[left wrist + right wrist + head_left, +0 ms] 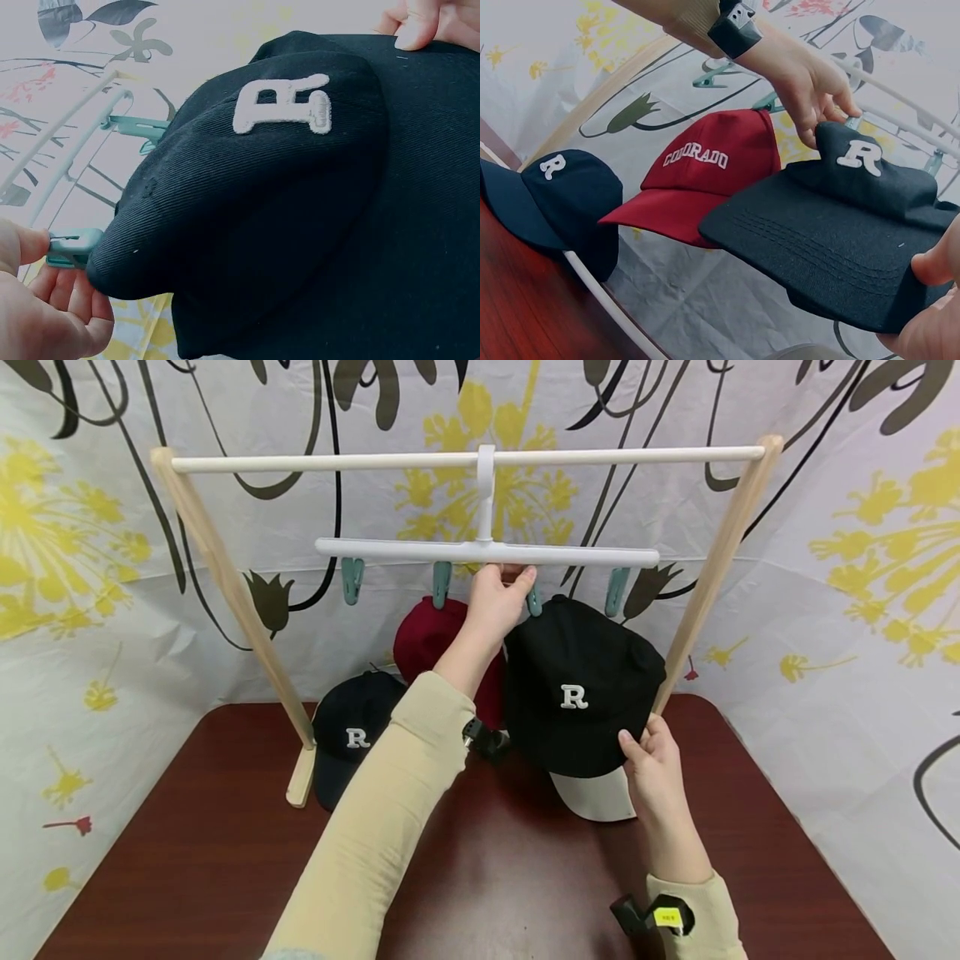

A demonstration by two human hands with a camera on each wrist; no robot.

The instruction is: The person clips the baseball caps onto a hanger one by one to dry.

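A black cap (585, 685) with a white letter R is held up under the white hanger (405, 550), front towards me. My right hand (658, 781) pinches its brim at the lower right, thumb on top in the right wrist view. My left hand (498, 597) pinches a teal clip (73, 246) between thumb and fingers. That clip's far end meets the cap's crown edge; whether it bites the fabric is hidden. A red cap (705, 161) reading COLORADO hangs at another teal clip, behind my left forearm.
A wooden rack's rail (300, 463) carries the hanger. Two more teal clips, a left one (352, 581) and a right one (617, 591), hang from it. A navy cap (358, 718) is by the left post. A pale brim (596, 795) shows below the black cap, above the dark red table (480, 877).
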